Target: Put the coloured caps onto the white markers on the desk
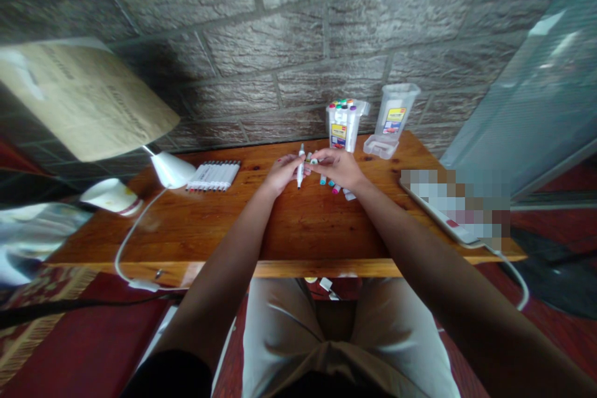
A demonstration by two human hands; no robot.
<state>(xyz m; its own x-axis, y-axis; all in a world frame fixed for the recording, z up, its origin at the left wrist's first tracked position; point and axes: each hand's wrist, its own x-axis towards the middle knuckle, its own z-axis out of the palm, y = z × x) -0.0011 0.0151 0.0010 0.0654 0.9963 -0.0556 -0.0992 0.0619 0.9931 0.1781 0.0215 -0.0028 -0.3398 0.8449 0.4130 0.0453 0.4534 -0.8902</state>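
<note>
My left hand (pixel 282 175) is closed on a white marker pen (pixel 300 169), held nearly upright between thumb and fingers with its grey tip end up. Close beside it, my right hand (pixel 342 168) has its fingers closed around the end of another marker with a greenish cap (pixel 313 161); the rest of that marker is hidden. Beneath my right hand several loose markers (pixel 336 188) lie on the table, with teal, pink and pale ends showing, partly covered by the hand. Left of my hands, a neat row of white markers (pixel 214 175) lies side by side.
Behind my right hand stands a clear case full of markers (pixel 346 127). An open clear case (pixel 397 113) is beside it. A lamp (pixel 170 169) and a paper cup (pixel 112 196) are at the left of the wooden table (pixel 321 233); a blurred-out device (pixel 448 208) lies right.
</note>
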